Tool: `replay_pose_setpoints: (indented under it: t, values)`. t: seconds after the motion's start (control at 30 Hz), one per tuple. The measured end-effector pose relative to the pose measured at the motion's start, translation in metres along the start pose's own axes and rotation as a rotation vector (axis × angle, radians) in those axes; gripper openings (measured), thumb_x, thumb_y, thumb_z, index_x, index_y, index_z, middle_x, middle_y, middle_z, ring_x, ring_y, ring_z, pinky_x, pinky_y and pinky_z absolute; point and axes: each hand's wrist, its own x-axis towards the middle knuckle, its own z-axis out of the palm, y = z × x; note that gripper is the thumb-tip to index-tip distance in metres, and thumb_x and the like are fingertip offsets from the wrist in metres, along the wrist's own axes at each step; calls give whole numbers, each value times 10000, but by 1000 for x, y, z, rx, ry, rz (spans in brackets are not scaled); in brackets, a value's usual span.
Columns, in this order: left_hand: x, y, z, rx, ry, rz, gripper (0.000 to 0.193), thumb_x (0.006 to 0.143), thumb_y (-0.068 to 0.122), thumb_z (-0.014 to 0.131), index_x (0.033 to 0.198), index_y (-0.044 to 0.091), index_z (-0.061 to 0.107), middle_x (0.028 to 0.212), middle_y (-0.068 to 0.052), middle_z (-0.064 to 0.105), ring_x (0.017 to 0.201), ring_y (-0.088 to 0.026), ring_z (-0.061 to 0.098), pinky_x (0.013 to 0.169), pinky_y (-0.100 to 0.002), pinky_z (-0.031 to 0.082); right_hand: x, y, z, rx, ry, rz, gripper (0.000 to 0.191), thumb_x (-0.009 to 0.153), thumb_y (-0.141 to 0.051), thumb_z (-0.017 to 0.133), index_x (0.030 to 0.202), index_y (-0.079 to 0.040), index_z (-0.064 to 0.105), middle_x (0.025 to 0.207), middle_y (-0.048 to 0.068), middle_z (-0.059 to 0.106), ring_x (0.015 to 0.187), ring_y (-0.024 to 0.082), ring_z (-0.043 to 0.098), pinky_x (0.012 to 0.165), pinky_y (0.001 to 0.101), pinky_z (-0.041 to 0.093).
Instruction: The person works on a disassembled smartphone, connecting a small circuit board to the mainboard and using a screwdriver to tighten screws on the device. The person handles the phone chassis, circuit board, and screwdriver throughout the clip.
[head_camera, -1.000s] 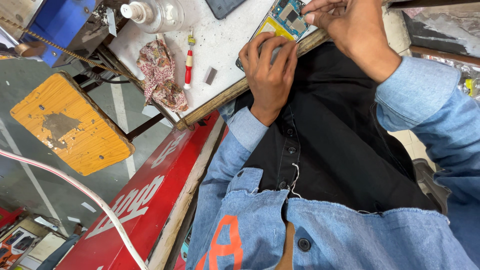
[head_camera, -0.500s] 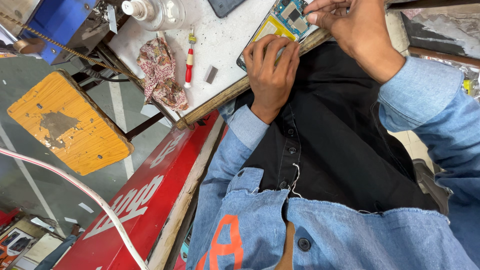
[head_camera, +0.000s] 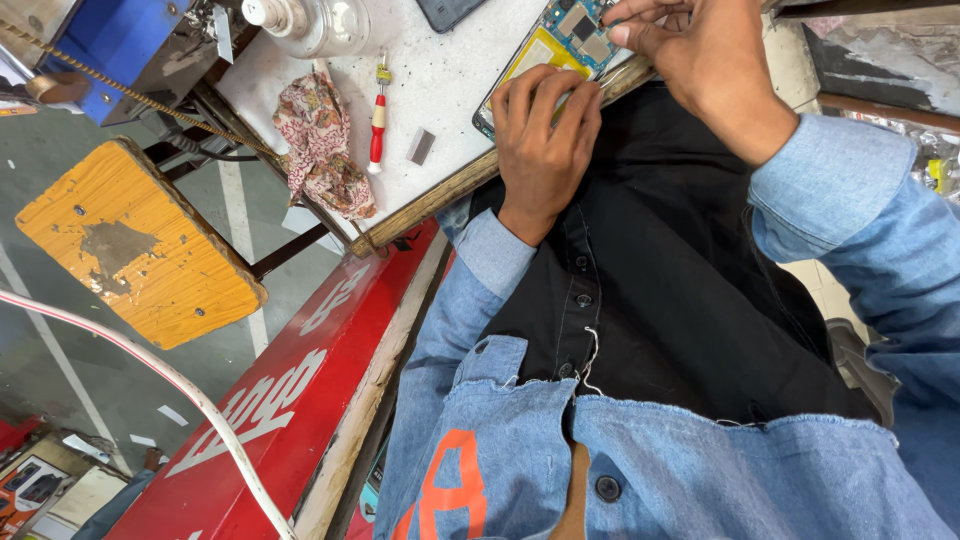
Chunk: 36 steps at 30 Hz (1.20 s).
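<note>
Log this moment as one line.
left hand: pressing down opened phone | right hand: fingertips at its circuit board | red screwdriver: lying unused on table
</note>
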Motion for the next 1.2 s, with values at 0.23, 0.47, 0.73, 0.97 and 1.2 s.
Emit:
replay_pose_setpoints:
  t: [0.23,0.47,0.73,0.97,1.2]
  values:
    - [0,2,-1,-1,-8,-11,189,883,83,820,1048,68,729,1085,-33,649,1120,-248,596,995,-442,447,-2,-7,-3,-160,65,-64,53,1090,81,728,1130,47,726,1111,111,755,1020,146,726,923,267,597]
    - [0,0,0,-7,-15,-13,194,879,87,826,1049,73,735,1081,-26,648,1116,-242,594,988,-433,446,3,-2,-2,-48,57,-24,86,1060,66,707,1132,20,712,1118,88,754,1031,129,728,942,259,605]
    - [1,1,-2,-13,-26,-15,199,877,83,826,1052,77,732,1088,-25,644,1125,-242,591,994,-436,443,5,-5,-2,-46,36,-2,87,1069,63,721,1153,40,719,1142,95,760,1050,136,741,965,268,616]
    - [8,6,-9,-26,-33,-25,200,886,88,815,1062,77,720,1096,-36,636,1128,-259,587,997,-441,440,5,-40,-2,-385,29,50,105,1023,-9,807,1121,13,778,998,104,755,816,146,667,701,245,524]
    - [9,11,-19,-123,-18,-147,237,928,133,789,1143,67,714,1187,-81,623,1202,-295,567,1075,-435,447,8,-48,4,-357,40,34,135,1015,52,722,1147,42,749,1013,165,753,883,174,754,730,258,605]
